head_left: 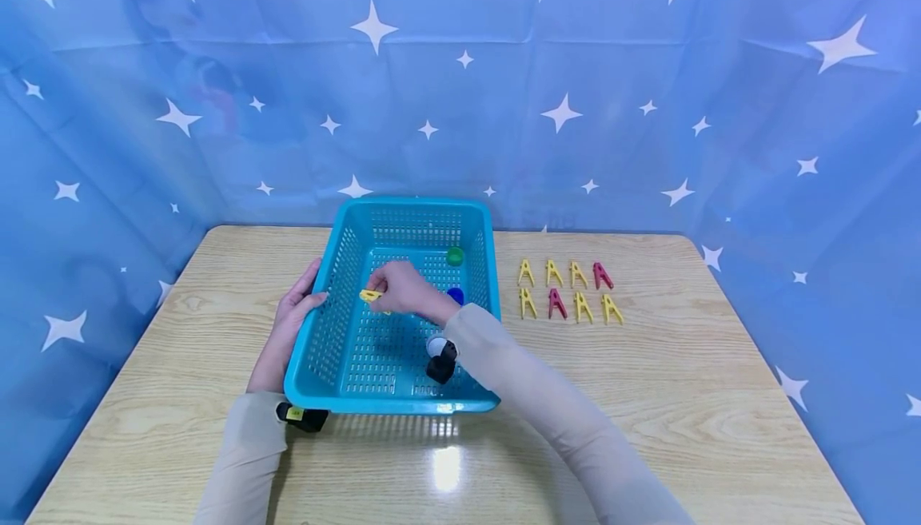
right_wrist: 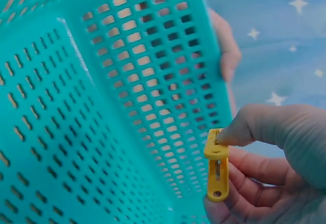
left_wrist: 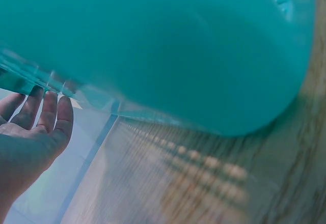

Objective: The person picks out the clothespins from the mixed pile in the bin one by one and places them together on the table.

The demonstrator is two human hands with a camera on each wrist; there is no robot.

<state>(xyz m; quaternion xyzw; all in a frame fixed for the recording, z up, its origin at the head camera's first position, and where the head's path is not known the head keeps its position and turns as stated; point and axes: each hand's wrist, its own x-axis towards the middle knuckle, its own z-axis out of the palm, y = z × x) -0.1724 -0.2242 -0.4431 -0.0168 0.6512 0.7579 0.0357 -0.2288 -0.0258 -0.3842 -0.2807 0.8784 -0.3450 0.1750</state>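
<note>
Nearest me, the left hand lies flat-fingered against the teal basket at its nine o'clock wall, seemingly bracing it, while the right hand pinches a yellow clothespin above the basket's floor, spare clothespins lying beyond at three o'clock.

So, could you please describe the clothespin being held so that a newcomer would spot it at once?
Find the turquoise basket on the wooden table. Above its inside, the right hand pinches a yellow clothespin. Unlike the pegs in rows to the basket's right, it is off the table.
</note>
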